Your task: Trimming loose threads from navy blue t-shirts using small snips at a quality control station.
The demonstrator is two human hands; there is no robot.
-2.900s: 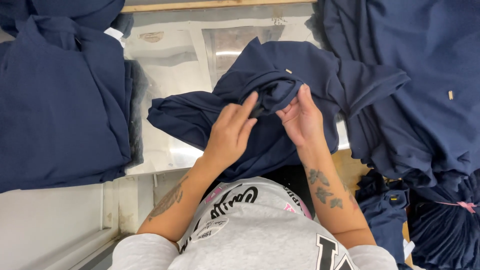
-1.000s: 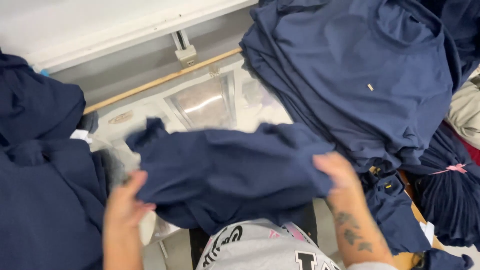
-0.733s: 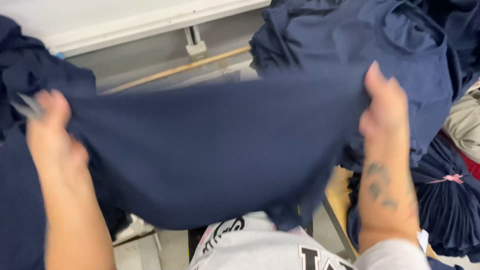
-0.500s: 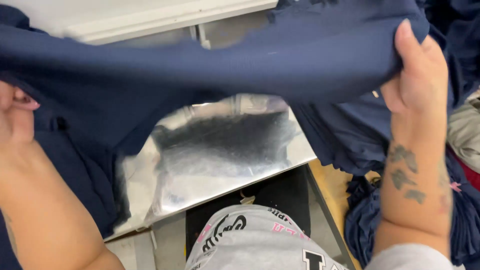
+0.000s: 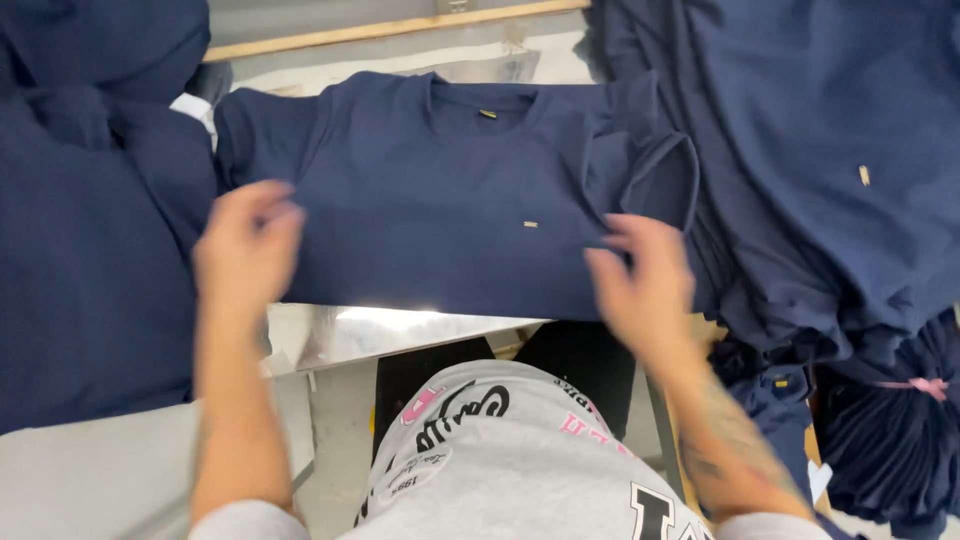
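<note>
The fingers of the left hand (image 5: 245, 250) are loosely curled and slightly apart, gripping nothing, at the left edge of one navy T-shirt (image 5: 450, 190); the fingers of the right hand (image 5: 645, 285) are spread apart and empty, at its right edge below the sleeve. The shirt lies flat, front up, collar toward the top, across the centre of the frame on one shiny metal surface (image 5: 390, 335). Two heaps of navy garments flank it: one pile at left (image 5: 90, 260), one pile at right (image 5: 830, 170).
</note>
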